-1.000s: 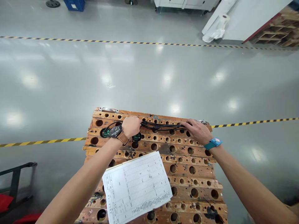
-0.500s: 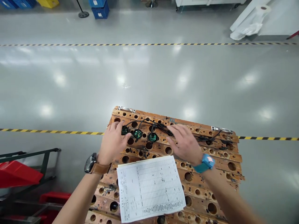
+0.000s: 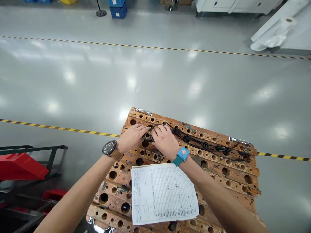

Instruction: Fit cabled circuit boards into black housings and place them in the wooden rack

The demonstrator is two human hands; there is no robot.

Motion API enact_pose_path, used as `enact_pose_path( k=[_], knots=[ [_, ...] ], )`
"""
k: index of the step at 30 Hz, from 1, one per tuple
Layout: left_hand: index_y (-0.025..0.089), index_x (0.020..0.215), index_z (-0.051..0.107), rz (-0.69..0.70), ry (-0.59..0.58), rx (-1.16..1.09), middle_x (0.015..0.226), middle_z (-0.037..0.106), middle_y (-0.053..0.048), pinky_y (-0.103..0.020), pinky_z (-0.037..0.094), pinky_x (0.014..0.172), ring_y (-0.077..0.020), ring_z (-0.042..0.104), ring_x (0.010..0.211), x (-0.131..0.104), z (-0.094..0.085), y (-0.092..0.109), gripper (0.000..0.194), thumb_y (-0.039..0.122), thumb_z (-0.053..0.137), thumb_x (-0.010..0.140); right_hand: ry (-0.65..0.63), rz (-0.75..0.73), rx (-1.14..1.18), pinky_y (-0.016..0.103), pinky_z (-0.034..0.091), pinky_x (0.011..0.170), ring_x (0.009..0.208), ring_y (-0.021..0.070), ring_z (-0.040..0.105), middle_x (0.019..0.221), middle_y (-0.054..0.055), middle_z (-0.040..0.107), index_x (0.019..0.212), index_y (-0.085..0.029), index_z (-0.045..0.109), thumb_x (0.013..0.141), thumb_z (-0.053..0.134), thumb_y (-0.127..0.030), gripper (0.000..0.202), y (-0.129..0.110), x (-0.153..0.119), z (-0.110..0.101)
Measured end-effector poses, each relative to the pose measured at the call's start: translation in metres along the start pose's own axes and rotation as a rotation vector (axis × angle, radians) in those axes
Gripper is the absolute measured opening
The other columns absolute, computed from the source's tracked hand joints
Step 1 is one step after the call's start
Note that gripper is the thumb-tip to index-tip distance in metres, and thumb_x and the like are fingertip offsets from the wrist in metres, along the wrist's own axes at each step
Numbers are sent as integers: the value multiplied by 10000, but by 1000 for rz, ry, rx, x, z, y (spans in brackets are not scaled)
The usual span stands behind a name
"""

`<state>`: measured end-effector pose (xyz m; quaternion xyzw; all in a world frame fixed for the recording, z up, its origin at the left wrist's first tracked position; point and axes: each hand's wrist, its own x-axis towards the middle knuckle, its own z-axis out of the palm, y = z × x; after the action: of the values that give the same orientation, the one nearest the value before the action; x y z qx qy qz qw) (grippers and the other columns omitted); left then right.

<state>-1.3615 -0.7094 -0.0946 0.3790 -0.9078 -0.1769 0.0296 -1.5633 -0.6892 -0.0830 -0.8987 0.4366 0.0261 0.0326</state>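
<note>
My left hand (image 3: pixel 133 138), with a watch on its wrist, rests at the far left part of the brown drilled board (image 3: pixel 243 181). Its fingers are together and bent down over the round black-rimmed parts, which it mostly covers. Close beside it, my right hand (image 3: pixel 165 142), wearing a blue wristband, has its fingers curled around a dark round piece (image 3: pixel 152 138), only partly visible. Black cables (image 3: pixel 199 142) run from under the hands to the right along the board. The green circuit faces of the round parts are hidden.
Printed sheets (image 3: pixel 165 194) lie on the board in front of my hands. At the left stands a dark green frame (image 3: pixel 52 158) with a red bin (image 3: pixel 21 166). Yellow-black tape (image 3: pixel 73 130) crosses the grey floor. Blue boxes (image 3: pixel 118 11) and a white roll (image 3: pixel 279 34) are farther off.
My right hand has moved left from over the cables to the round parts beside my left hand, and its fingers have closed. The view has shifted, so the board appears farther right.
</note>
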Motion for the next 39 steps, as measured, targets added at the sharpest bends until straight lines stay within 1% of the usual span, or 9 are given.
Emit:
enact_pose_path(
  k=[7, 12, 17, 21, 24, 28, 32, 34, 39],
  knots=[
    [172, 1317, 542, -335, 172, -53, 1225, 567, -157, -505, 524, 982, -330, 562, 1167, -1, 24, 10, 423, 214, 604, 901, -104, 392, 11, 516, 311, 1013, 1076, 366, 586, 849, 202, 749, 935, -85, 732, 974, 542, -469, 430, -22, 13, -10],
    [191, 1464, 415, -97, 175, -166, 1285, 589, -130, -493, 483, 1087, -279, 556, 1207, -4, 25, -2, 656, -16, 444, 843, -207, 628, 90, 531, 297, 1000, 974, 351, 672, 891, 238, 759, 903, -76, 751, 989, 476, -449, 470, -31, 33, -9],
    [214, 1463, 413, -15, 146, -266, 1348, 584, -118, -499, 487, 1112, -268, 555, 1270, -5, 22, -15, 717, -35, 425, 791, -274, 659, 208, 567, 300, 1031, 986, 350, 687, 933, 223, 756, 966, -94, 744, 1010, 445, -471, 483, -29, 35, -22],
    [174, 1398, 476, -36, 140, -288, 1330, 588, -140, -516, 478, 1129, -288, 561, 1278, -2, 25, -12, 615, 4, 453, 808, 0, 525, 369, 451, 414, 1022, 1165, 289, 615, 1226, 170, 704, 1223, -127, 659, 1046, 364, -367, 419, 1, -2, -28],
    [177, 1383, 493, -54, 137, -276, 1347, 580, -150, -519, 507, 1098, -304, 558, 1290, -1, 27, -12, 535, 49, 454, 865, 195, 657, 340, 385, 479, 942, 1139, 265, 615, 1255, 157, 685, 1271, -131, 621, 1054, 306, -334, 432, 45, -41, -12],
    [193, 1407, 467, -58, 197, -246, 1387, 563, -145, -529, 487, 1115, -310, 523, 1338, -1, 25, -11, 534, 68, 456, 888, -27, 683, 93, 384, 486, 776, 969, 312, 617, 1051, 178, 693, 1149, -122, 641, 984, 498, -393, 348, 90, -75, 32],
    [222, 1312, 522, -158, 487, -209, 1271, 623, -125, -536, 487, 1083, -299, 561, 1273, -18, 35, 20, 377, 167, 529, 938, -87, 572, 76, 383, 451, 841, 1002, 318, 578, 1094, 202, 644, 1101, -106, 620, 964, 531, -316, 265, 93, -81, 62],
    [233, 1201, 566, -187, 521, -214, 1153, 666, -101, -520, 523, 1007, -282, 622, 1145, -35, 53, 50, 245, 241, 562, 956, -104, 538, 82, 377, 434, 858, 994, 314, 569, 1058, 203, 637, 1064, -101, 611, 963, 500, -261, 219, 92, -78, 67],
    [173, 1315, 505, -166, 59, -202, 1236, 654, -132, -523, 526, 954, -318, 612, 1130, -61, 104, 122, 485, 277, 701, 884, -152, 520, 100, 354, 412, 808, 935, 310, 575, 972, 204, 639, 967, -101, 580, 874, 511, -166, 133, 99, -72, 66]
  ],
)
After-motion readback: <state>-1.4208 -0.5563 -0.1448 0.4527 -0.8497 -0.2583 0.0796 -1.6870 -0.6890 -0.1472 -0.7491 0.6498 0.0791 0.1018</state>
